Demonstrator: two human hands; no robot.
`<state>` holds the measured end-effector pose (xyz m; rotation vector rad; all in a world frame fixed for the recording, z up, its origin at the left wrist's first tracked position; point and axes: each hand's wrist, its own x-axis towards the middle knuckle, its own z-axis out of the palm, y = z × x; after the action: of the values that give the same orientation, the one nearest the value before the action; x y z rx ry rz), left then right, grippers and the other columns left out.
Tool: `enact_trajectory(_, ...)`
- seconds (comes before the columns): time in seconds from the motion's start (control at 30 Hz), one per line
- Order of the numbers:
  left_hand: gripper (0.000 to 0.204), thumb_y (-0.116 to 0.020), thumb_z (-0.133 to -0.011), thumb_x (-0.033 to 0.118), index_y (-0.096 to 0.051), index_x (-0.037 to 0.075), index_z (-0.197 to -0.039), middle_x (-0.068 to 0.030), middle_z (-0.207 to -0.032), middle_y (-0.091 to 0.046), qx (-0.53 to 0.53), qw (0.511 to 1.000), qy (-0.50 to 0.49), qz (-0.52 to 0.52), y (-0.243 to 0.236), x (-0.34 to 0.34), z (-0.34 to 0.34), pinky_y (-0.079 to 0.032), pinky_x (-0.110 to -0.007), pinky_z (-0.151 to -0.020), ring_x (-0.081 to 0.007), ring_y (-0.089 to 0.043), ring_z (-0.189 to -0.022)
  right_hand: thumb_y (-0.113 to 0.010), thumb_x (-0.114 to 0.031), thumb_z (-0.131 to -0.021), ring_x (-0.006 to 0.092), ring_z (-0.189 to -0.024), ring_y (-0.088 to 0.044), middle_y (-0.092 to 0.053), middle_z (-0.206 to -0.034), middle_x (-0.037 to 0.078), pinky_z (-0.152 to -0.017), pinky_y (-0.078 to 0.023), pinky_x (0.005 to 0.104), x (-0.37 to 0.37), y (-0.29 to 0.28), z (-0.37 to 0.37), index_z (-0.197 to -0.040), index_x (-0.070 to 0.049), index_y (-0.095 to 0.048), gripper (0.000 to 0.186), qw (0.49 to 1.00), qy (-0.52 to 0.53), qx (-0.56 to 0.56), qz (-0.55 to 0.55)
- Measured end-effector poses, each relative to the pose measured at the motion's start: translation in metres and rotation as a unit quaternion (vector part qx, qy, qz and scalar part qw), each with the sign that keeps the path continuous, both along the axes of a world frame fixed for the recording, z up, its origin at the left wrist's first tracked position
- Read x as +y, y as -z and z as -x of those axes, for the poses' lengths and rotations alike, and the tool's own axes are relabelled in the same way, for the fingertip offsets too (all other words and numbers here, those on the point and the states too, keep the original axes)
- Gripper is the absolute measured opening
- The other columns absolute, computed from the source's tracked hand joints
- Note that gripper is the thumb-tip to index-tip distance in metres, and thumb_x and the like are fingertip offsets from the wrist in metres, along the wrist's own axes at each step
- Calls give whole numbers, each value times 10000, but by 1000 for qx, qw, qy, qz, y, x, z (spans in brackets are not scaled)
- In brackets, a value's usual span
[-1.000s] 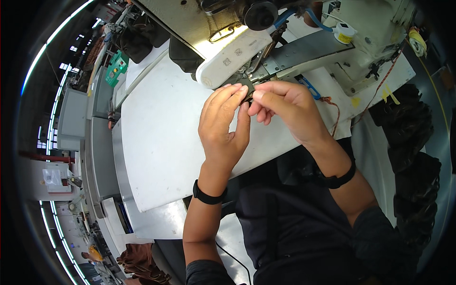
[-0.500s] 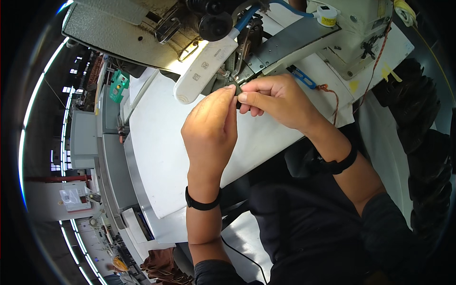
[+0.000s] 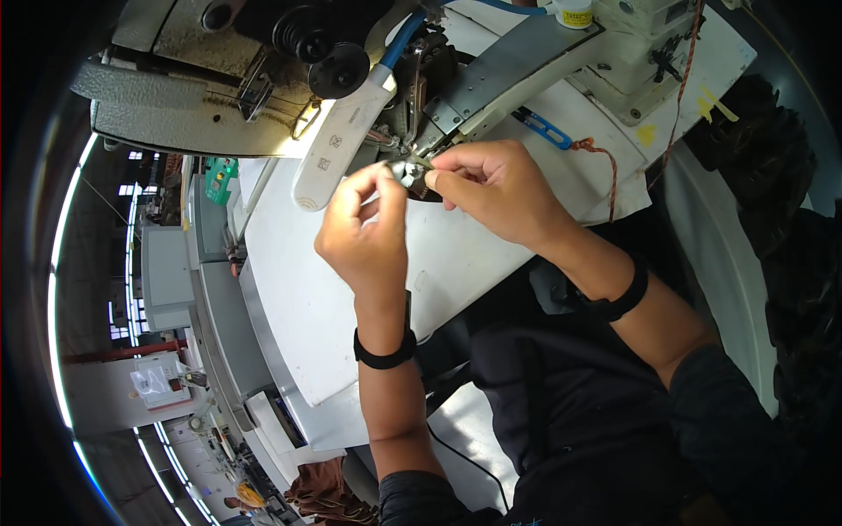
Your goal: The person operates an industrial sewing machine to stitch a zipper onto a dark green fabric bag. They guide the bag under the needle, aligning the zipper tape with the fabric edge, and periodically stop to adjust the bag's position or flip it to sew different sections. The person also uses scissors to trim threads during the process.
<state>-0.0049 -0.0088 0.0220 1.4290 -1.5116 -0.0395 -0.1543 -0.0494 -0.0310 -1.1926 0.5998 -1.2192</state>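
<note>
My right hand (image 3: pixel 487 188) pinches a small olive fabric piece (image 3: pixel 422 163) at the sewing machine's metal work point (image 3: pixel 405 150). My left hand (image 3: pixel 364 223) has its fingers curled, with thumb and forefinger together just left of that piece; whatever may be between them is too small to make out. A long white housing (image 3: pixel 338 145) with printed icons slants beside my left fingertips, below the lit machine head (image 3: pixel 202 123). Behind my right hand is a metal machine bed (image 3: pixel 504 66).
Blue thread snips (image 3: pixel 544 127) on an orange cord lie behind my right hand. The white tabletop (image 3: pixel 303 307) extends toward me. A small white tub (image 3: pixel 574 13) stands on the machine. Dark fabric (image 3: pixel 789 228) hangs at right, brown fabric (image 3: pixel 320 478) at lower left.
My left fingertips have drawn slightly left from the olive piece both hands held earlier; my right hand has brought it closer to the work point. The view has shifted, showing more machine head.
</note>
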Motion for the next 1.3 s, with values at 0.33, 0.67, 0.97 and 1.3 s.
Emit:
enact_trajectory(0.33,276,-791,-909,17,-724,13,-1177,-133,-1117,-760,-116,990,85,16,5,5,-13,-593,-347,-826,-226,-737,-973,-648,-151,-980,107,-669,-674,-736,-790,78,-623,-570,263,-2,-22,14,-992,73,-741,243,995,-78,-4,-68)
enact_trajectory(0.67,203,-770,-909,-25,-746,-3,-1109,-122,-1053,-768,-196,978,35,61,5,-1,1,-602,-324,-808,-212,-733,-937,-678,-168,-930,99,-559,-552,-656,-641,54,-523,-454,303,-13,-30,10,-830,40,-701,232,995,-51,79,-39)
enact_trajectory(0.97,158,-795,-888,-28,-767,6,-1039,-94,-962,-777,-255,962,25,90,-2,-3,-2,-572,-305,-769,-181,-722,-852,-686,-71,-972,0,-622,-417,-551,-671,-79,-524,-335,226,3,-1,-8,-859,15,-701,143,998,48,-13,33)
enact_trajectory(1.3,154,-850,-843,45,-734,58,-943,-57,-883,-743,-293,954,14,69,-8,-9,-1,-549,-308,-661,-198,-700,-726,-685,-81,-978,30,-591,-424,-539,-620,-44,-525,-345,254,-2,-5,2,-863,6,-679,144,996,33,39,67)
